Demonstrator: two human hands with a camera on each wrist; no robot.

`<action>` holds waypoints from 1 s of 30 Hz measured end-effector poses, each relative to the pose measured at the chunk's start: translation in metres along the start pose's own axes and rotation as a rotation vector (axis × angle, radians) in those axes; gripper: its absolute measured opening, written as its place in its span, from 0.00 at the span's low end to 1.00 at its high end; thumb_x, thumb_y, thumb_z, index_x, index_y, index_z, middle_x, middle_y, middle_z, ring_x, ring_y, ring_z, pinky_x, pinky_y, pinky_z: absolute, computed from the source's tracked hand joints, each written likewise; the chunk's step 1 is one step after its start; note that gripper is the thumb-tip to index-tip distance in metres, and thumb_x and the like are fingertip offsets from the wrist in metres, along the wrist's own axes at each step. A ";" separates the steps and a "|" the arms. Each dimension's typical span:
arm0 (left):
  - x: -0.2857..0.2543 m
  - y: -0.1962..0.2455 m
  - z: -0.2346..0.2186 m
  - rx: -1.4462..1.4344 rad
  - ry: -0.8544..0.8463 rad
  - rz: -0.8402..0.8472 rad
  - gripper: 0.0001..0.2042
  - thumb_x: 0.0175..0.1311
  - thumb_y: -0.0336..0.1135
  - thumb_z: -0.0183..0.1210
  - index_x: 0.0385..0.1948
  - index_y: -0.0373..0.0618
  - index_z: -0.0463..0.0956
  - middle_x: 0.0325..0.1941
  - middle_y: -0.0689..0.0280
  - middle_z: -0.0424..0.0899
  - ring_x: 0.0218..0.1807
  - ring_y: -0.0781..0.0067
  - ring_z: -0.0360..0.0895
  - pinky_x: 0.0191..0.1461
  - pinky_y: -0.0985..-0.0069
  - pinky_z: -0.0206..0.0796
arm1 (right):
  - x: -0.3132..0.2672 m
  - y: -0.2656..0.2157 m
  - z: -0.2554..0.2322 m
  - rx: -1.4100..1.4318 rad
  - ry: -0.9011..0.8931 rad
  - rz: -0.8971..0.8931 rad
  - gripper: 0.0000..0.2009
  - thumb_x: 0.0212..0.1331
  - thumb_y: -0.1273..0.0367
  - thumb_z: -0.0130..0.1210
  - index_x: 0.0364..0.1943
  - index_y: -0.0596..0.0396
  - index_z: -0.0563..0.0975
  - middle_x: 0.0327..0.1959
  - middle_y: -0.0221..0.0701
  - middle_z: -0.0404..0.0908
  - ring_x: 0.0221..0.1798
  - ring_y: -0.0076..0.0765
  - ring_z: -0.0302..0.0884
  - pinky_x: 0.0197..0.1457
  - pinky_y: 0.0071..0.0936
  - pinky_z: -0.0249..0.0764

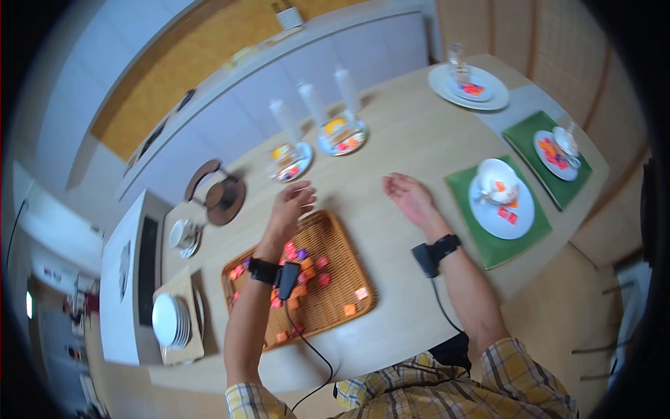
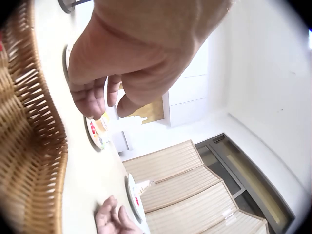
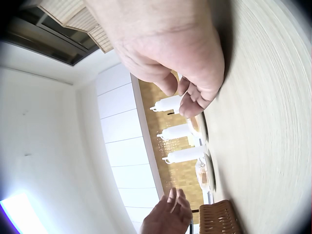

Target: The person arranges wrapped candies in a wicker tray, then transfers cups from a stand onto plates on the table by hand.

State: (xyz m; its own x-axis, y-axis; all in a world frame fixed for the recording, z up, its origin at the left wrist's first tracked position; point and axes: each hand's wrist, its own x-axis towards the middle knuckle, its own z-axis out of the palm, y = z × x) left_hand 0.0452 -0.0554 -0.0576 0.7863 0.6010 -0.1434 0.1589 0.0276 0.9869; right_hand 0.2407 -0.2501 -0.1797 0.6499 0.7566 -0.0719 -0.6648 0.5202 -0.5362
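The left hand (image 1: 289, 209) hovers over the far edge of a wicker tray (image 1: 359, 269) with loosely bent fingers and nothing in them. Red, orange and purple cubes (image 1: 303, 272) lie in the tray. To the right, the right hand (image 1: 412, 199) is low at the tabletop, palm partly turned up, fingers relaxed and empty. Beyond the hands are two small plates (image 1: 301, 167) with food and cubes, near three white squeeze bottles (image 1: 312, 105). In the right wrist view the right hand (image 3: 180, 63) is near the table surface, whether touching it I cannot tell.
On the right, green placemats (image 1: 488, 258) hold white plates (image 1: 516, 227) with cups and cubes. A large white plate (image 1: 436, 84) with a glass is at the far right. At the left are a brown round stand (image 1: 225, 202), a cup (image 1: 183, 235) and stacked plates (image 1: 165, 320).
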 end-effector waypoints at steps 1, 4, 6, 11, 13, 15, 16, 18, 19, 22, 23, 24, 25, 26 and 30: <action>-0.011 -0.002 -0.003 -0.004 0.001 0.001 0.16 0.62 0.34 0.57 0.50 0.37 0.70 0.39 0.67 0.79 0.38 0.79 0.75 0.42 0.79 0.69 | 0.000 -0.001 0.001 0.021 0.001 0.002 0.08 0.63 0.73 0.49 0.43 0.62 0.70 0.43 0.40 0.77 0.48 0.36 0.75 0.56 0.31 0.72; -0.036 -0.021 -0.013 -0.055 -0.020 -0.012 0.15 0.64 0.32 0.56 0.50 0.37 0.69 0.39 0.66 0.79 0.38 0.79 0.75 0.43 0.80 0.69 | 0.002 -0.002 0.000 -0.004 -0.037 0.036 0.08 0.63 0.74 0.48 0.44 0.62 0.70 0.44 0.40 0.76 0.49 0.37 0.74 0.57 0.31 0.71; -0.052 -0.026 -0.015 -0.091 -0.028 -0.009 0.16 0.63 0.31 0.57 0.50 0.35 0.69 0.38 0.66 0.79 0.38 0.78 0.75 0.40 0.81 0.69 | 0.001 -0.003 0.001 -0.033 0.013 0.022 0.09 0.63 0.74 0.48 0.45 0.62 0.69 0.46 0.41 0.75 0.52 0.37 0.73 0.59 0.31 0.69; -0.062 -0.039 -0.020 -0.053 -0.001 -0.076 0.15 0.65 0.33 0.55 0.51 0.37 0.68 0.43 0.65 0.79 0.41 0.78 0.75 0.48 0.78 0.70 | 0.000 -0.005 -0.001 -0.047 -0.036 0.031 0.10 0.64 0.73 0.47 0.47 0.63 0.68 0.47 0.41 0.74 0.54 0.37 0.71 0.61 0.31 0.67; -0.064 -0.043 -0.019 -0.031 -0.027 -0.080 0.15 0.65 0.33 0.55 0.51 0.37 0.68 0.44 0.65 0.79 0.42 0.77 0.75 0.48 0.78 0.70 | -0.001 -0.006 0.001 -0.067 -0.005 0.019 0.11 0.64 0.73 0.47 0.47 0.63 0.67 0.47 0.40 0.74 0.54 0.36 0.71 0.61 0.31 0.67; -0.064 -0.046 -0.020 -0.023 -0.015 -0.081 0.15 0.65 0.34 0.55 0.50 0.38 0.69 0.43 0.66 0.79 0.43 0.77 0.76 0.48 0.78 0.70 | 0.000 -0.004 0.002 -0.055 0.008 0.040 0.12 0.64 0.72 0.47 0.48 0.64 0.68 0.48 0.41 0.73 0.54 0.35 0.71 0.61 0.30 0.68; -0.063 -0.048 -0.020 -0.036 -0.011 -0.096 0.14 0.65 0.34 0.56 0.49 0.38 0.70 0.42 0.66 0.79 0.43 0.77 0.76 0.48 0.78 0.70 | 0.000 -0.005 0.002 -0.058 0.006 0.041 0.11 0.65 0.72 0.47 0.48 0.64 0.68 0.48 0.41 0.73 0.54 0.35 0.71 0.61 0.29 0.68; -0.061 -0.052 -0.017 -0.051 -0.012 -0.113 0.14 0.65 0.34 0.56 0.49 0.39 0.71 0.42 0.66 0.79 0.43 0.77 0.76 0.47 0.78 0.70 | -0.002 -0.008 -0.001 -0.064 0.008 0.041 0.11 0.65 0.72 0.47 0.48 0.63 0.68 0.48 0.40 0.74 0.53 0.34 0.71 0.60 0.29 0.68; -0.060 -0.054 -0.018 -0.057 -0.019 -0.115 0.14 0.65 0.34 0.56 0.48 0.39 0.71 0.41 0.67 0.79 0.42 0.77 0.76 0.47 0.79 0.70 | -0.001 -0.008 -0.001 -0.064 0.001 0.037 0.11 0.65 0.72 0.47 0.48 0.63 0.68 0.48 0.40 0.74 0.53 0.34 0.72 0.60 0.29 0.69; -0.062 -0.057 -0.019 -0.069 -0.007 -0.123 0.13 0.65 0.33 0.56 0.48 0.39 0.71 0.41 0.67 0.79 0.42 0.78 0.76 0.47 0.79 0.70 | -0.001 -0.007 -0.001 -0.064 0.005 0.042 0.11 0.65 0.72 0.47 0.48 0.63 0.68 0.48 0.40 0.74 0.53 0.34 0.72 0.60 0.29 0.69; -0.065 -0.055 -0.021 -0.076 0.005 -0.126 0.13 0.65 0.33 0.56 0.48 0.40 0.71 0.41 0.67 0.79 0.41 0.79 0.76 0.47 0.79 0.70 | 0.000 -0.007 0.001 -0.066 0.019 0.044 0.12 0.65 0.72 0.47 0.48 0.64 0.68 0.48 0.40 0.74 0.53 0.34 0.71 0.60 0.29 0.69; -0.069 -0.052 -0.024 -0.078 0.022 -0.127 0.13 0.65 0.33 0.56 0.48 0.40 0.71 0.41 0.67 0.79 0.41 0.79 0.76 0.47 0.79 0.70 | 0.002 -0.006 0.003 -0.066 0.009 0.058 0.12 0.65 0.72 0.47 0.48 0.64 0.68 0.48 0.40 0.74 0.53 0.34 0.71 0.60 0.29 0.69; -0.070 -0.049 -0.026 -0.089 0.006 -0.099 0.13 0.65 0.33 0.56 0.49 0.39 0.71 0.41 0.67 0.79 0.42 0.78 0.76 0.47 0.80 0.70 | 0.002 -0.006 0.003 -0.066 0.006 0.054 0.12 0.65 0.72 0.47 0.49 0.63 0.67 0.48 0.40 0.73 0.53 0.35 0.71 0.60 0.29 0.68; -0.071 -0.047 -0.026 -0.101 -0.019 -0.075 0.14 0.65 0.33 0.56 0.49 0.39 0.71 0.41 0.67 0.79 0.42 0.78 0.76 0.47 0.80 0.70 | 0.001 -0.007 0.001 -0.067 0.011 0.044 0.12 0.65 0.72 0.46 0.49 0.63 0.67 0.48 0.41 0.73 0.53 0.35 0.71 0.60 0.30 0.68; -0.074 -0.043 -0.043 -0.007 0.029 -0.022 0.14 0.64 0.33 0.57 0.49 0.38 0.71 0.40 0.66 0.79 0.43 0.78 0.76 0.46 0.79 0.70 | 0.001 -0.006 -0.002 -0.059 0.033 0.037 0.12 0.65 0.73 0.46 0.49 0.63 0.67 0.48 0.41 0.73 0.54 0.35 0.71 0.61 0.30 0.68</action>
State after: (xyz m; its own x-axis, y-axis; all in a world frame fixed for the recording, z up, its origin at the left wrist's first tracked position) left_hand -0.0452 -0.0666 -0.0864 0.7650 0.6230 -0.1632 0.1720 0.0466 0.9840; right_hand 0.2458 -0.2530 -0.1784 0.6380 0.7607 -0.1198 -0.6663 0.4673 -0.5811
